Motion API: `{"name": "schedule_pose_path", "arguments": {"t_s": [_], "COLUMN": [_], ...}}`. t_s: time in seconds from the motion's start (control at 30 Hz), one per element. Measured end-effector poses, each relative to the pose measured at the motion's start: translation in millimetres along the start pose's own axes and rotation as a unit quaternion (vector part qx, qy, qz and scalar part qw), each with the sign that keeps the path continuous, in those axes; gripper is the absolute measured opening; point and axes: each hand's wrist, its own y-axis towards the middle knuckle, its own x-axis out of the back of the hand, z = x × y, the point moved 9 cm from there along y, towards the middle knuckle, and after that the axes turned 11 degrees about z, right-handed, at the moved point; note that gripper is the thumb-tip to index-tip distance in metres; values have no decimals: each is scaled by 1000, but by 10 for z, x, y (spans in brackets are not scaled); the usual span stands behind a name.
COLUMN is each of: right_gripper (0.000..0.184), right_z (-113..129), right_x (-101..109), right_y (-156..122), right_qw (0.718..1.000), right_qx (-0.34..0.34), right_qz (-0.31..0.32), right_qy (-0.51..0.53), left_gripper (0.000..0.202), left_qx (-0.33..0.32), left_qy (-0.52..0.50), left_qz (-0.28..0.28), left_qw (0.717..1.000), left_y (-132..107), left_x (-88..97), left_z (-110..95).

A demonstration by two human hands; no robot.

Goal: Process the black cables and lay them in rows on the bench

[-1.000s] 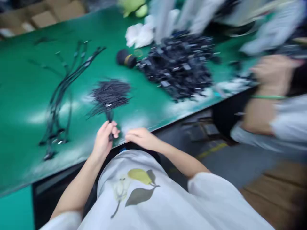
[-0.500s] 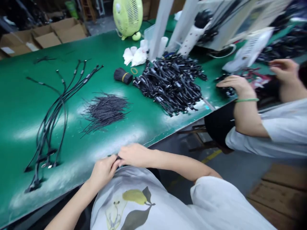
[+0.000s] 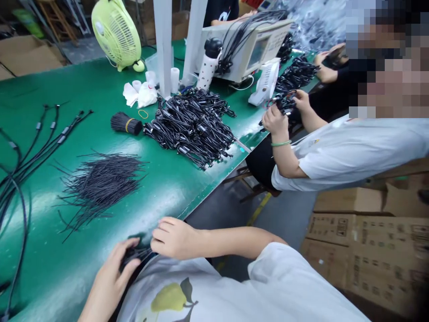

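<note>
At the near edge of the green table [image 3: 187,179], my left hand [image 3: 114,277] and my right hand [image 3: 174,237] meet on a small black bundle of thin ties [image 3: 136,254]. Both hands have their fingers curled on it. A loose heap of thin black ties [image 3: 100,183] lies on the table just beyond my hands. Long black cables [image 3: 20,161] with connectors run along the table's left side.
A big pile of coiled black cables [image 3: 191,125] sits mid-table, with a banded black bundle [image 3: 125,124] beside it. A yellow-green fan [image 3: 115,33], white posts and a test box [image 3: 251,49] stand farther back. A co-worker's hands [image 3: 278,118] handle cables at right. Cardboard boxes [image 3: 365,250] stand on the floor.
My view swung right and cleared of blur. My left hand drew a small bundle from the tie heap back to the table edge, where my right hand joined it.
</note>
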Motion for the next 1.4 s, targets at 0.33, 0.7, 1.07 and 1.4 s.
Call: {"name": "schedule_pose_path", "arguments": {"t_s": [0.33, 0.7, 1.07, 1.4], "right_gripper": [46, 42, 49, 47], "right_z": [-193, -58, 126, -1919], "right_x": [-190, -243, -219, 271], "right_y": [203, 359, 404, -452], "right_qw": [968, 956, 978, 905], "right_qx": [-190, -185, -203, -423], "right_qz": [4, -28, -24, -36], "right_qy": [166, 227, 51, -36], "left_gripper": [53, 40, 48, 37], "left_qx": [-141, -181, -131, 0], "left_qy": [-244, -419, -371, -32], "left_qz": [-92, -148, -140, -206], "left_qw": [955, 877, 909, 978], "left_y": [148, 129, 135, -313], "left_x": [154, 83, -33, 400], "left_z": [-388, -349, -324, 237]}}
